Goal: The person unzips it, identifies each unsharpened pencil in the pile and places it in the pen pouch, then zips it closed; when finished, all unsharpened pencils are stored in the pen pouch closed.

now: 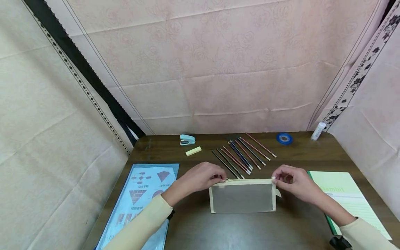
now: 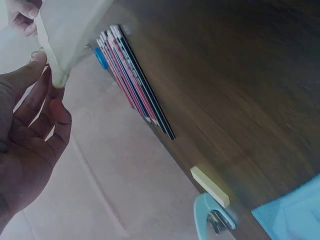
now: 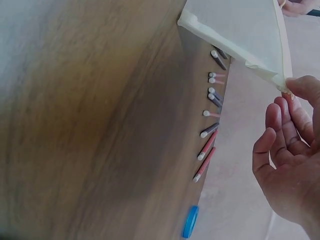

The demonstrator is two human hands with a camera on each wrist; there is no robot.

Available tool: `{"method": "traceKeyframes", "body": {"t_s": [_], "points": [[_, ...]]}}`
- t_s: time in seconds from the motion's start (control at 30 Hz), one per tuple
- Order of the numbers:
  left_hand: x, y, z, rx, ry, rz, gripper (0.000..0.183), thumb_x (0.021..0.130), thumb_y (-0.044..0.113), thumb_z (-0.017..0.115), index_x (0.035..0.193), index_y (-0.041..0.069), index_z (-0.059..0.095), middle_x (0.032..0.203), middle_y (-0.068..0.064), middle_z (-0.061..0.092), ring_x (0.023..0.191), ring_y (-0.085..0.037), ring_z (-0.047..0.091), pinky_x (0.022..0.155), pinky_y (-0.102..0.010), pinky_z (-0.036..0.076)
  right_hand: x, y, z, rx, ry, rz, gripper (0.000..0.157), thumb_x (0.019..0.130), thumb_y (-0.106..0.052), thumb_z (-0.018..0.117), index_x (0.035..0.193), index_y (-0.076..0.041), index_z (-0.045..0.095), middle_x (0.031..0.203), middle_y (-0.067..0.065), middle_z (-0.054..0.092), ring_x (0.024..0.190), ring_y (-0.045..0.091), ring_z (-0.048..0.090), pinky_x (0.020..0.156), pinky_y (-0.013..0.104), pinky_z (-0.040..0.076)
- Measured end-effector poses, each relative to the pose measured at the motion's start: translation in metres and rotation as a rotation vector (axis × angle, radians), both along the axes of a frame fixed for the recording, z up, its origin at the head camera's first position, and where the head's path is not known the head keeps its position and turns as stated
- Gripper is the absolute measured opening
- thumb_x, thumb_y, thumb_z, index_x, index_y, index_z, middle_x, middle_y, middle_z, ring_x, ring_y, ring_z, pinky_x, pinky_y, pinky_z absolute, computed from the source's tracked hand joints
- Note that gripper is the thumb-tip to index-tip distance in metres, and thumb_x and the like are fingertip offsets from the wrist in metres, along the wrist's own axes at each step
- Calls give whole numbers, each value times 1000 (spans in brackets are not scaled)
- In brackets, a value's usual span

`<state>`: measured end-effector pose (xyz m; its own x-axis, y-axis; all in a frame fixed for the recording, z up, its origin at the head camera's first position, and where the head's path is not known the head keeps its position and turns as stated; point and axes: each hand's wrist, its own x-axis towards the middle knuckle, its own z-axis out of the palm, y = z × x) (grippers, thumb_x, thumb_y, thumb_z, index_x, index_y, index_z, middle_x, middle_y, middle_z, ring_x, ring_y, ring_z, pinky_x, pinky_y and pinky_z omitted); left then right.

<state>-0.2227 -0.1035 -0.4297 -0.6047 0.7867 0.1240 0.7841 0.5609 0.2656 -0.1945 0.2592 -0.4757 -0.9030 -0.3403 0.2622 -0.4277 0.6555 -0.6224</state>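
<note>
A pencil pouch with a translucent grey panel and cream edging is held up over the table's middle. At its upper left corner, my left hand pinches the zip end; a small ring shows by the thumb in the left wrist view. My right hand pinches the upper right corner between thumb and forefinger, the other fingers loosely bent. Just beyond the pouch, several pencils, dark and red, lie side by side in a slanted row. How far the zip is open cannot be told.
A light blue stapler and a pale yellow eraser lie at the back left. Blue tape and a white glue stick are at the back right. A blue printed folder lies left, a green-edged notebook right.
</note>
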Motion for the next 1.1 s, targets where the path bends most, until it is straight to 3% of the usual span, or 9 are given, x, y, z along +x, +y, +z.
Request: {"method": "traceKeyframes", "body": {"t_s": [0.23, 0.53, 0.87, 1.1], "points": [[-2, -16, 0, 12, -72, 64, 9, 90, 25, 67, 98, 30, 70, 94, 18, 68, 75, 2, 56, 70, -11, 50, -2, 7, -2, -2, -5, -9, 7, 87, -29, 71, 90, -31, 65, 79, -15, 63, 70, 3, 57, 59, 20, 50], [-2, -38, -4, 25, -80, 142, 13, 90, 22, 67, 101, 29, 70, 95, 18, 68, 78, 4, 58, 72, -18, 54, -3, 12, -2, -7, -16, -20, 8, 86, -29, 72, 90, -31, 65, 79, -13, 62, 71, 4, 56, 59, 20, 49], [-1, -54, -3, 46, -116, 167, 11, 90, 24, 67, 100, 27, 70, 92, 18, 69, 79, 4, 60, 76, -27, 57, -2, 12, -4, -12, -47, -23, 11, 84, -30, 74, 88, -33, 64, 78, -13, 62, 70, 4, 56, 59, 21, 49], [-3, -60, -5, 54, -103, 206, 11, 90, 28, 67, 100, 26, 71, 89, 19, 68, 76, 3, 59, 71, -17, 53, -1, 10, -4, -24, -55, -17, 9, 85, -33, 72, 89, -33, 64, 79, -13, 62, 70, 5, 57, 58, 22, 49]]}}
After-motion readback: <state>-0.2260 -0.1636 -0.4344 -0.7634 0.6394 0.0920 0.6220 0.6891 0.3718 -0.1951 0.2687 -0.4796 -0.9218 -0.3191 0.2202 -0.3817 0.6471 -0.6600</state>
